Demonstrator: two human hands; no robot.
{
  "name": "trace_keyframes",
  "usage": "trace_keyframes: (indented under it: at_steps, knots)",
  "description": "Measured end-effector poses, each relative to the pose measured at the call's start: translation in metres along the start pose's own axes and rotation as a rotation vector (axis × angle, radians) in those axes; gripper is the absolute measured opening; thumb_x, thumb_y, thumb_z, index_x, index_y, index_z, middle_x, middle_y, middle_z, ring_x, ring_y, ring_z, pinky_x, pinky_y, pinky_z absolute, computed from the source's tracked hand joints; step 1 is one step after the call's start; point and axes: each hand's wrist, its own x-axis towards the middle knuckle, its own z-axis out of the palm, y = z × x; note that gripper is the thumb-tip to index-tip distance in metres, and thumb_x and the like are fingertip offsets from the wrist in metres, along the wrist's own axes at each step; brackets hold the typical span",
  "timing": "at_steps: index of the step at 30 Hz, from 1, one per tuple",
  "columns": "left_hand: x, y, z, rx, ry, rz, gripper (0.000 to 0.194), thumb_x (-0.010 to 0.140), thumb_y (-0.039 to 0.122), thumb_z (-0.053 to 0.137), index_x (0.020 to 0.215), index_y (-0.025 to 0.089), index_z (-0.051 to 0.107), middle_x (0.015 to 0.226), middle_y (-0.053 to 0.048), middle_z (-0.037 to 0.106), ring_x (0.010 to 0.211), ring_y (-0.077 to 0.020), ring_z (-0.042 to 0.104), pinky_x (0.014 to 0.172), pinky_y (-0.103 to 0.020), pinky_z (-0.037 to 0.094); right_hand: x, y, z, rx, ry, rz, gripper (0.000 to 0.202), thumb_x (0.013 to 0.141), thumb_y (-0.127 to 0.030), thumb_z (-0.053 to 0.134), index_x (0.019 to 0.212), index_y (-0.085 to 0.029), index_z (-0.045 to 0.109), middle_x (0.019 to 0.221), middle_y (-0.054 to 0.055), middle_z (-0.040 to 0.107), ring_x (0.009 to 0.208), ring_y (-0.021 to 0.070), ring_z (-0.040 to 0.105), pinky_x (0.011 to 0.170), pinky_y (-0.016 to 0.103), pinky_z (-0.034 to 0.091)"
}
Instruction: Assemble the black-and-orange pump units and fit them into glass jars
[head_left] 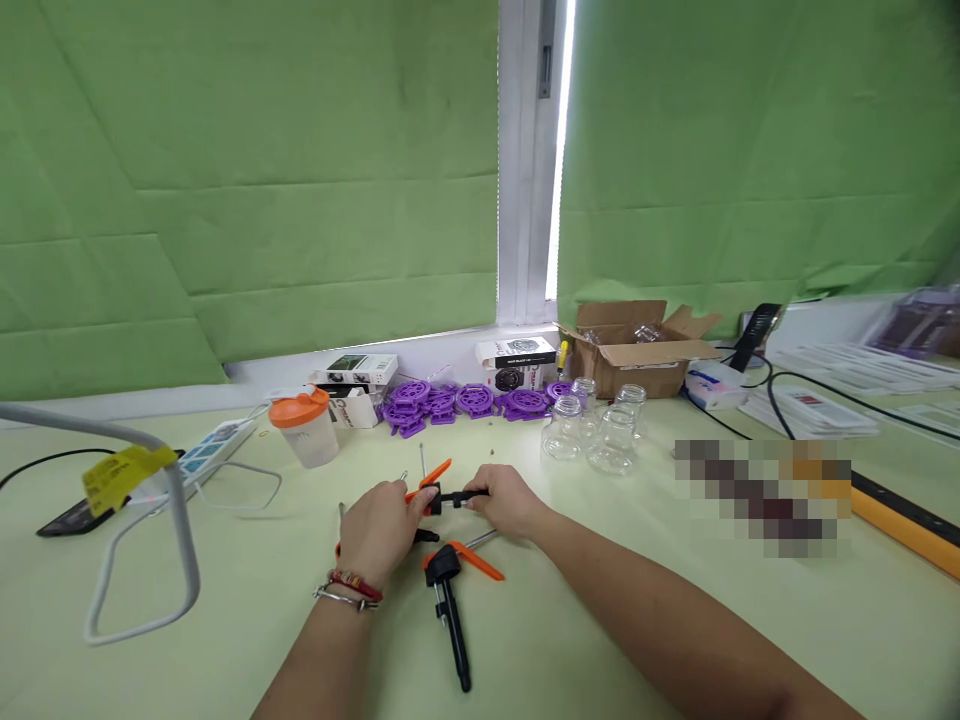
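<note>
tripod (433,499), handheld; black hub, stem (474,494); orange legs (440,476); metal rods (422,460)

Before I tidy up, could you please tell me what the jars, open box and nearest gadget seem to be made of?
Jars: probably glass, clear with glossy highlights.
Open box: matt brown cardboard, from its folded flaps.
Nearest gadget: apparently mostly smooth plastic, given its even black and orange colouring.

Light is soft and even, the window gap (561,150) glares white, and a pixelated patch (765,495) hides detail at right.
</note>
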Motion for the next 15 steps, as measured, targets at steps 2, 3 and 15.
trace_keyframes:
  at_steps: [2,3,15]
  knots:
    - [-0.002,0.006,0.002,-0.169,0.046,0.035,0.048,0.082,0.058,0.030,0.081,0.019,0.057,0.068,-0.007,0.061,0.066,-0.0216,0.058,0.057,-0.028,0.037,-0.006,-0.007,0.001,0.035,0.099,-0.024,0.016,0.071,-0.022,0.061,0.080,-0.024,0.074,0.075,0.002,0.059,0.068,0.0144,0.053,0.062,0.025,0.038]
    - [-0.003,0.009,0.004,-0.288,0.060,0.069,0.047,0.083,0.058,0.031,0.089,0.019,0.055,0.068,-0.005,0.060,0.064,-0.0200,0.057,0.056,-0.028,0.038,-0.010,-0.011,0.001,0.070,0.135,-0.040,0.017,0.072,-0.023,0.061,0.082,-0.025,0.074,0.075,0.002,0.058,0.068,0.0145,0.053,0.063,0.026,0.039]
    - [-0.016,0.023,0.003,-0.868,-0.144,0.290,0.042,0.076,0.040,0.054,0.113,0.020,0.053,0.074,0.002,0.053,0.060,-0.0104,0.045,0.058,-0.023,0.041,-0.012,-0.016,-0.062,0.858,0.226,0.201,0.040,0.071,-0.054,0.060,0.070,-0.014,0.061,0.059,0.000,0.054,0.045,0.0064,0.038,0.043,0.022,0.025]
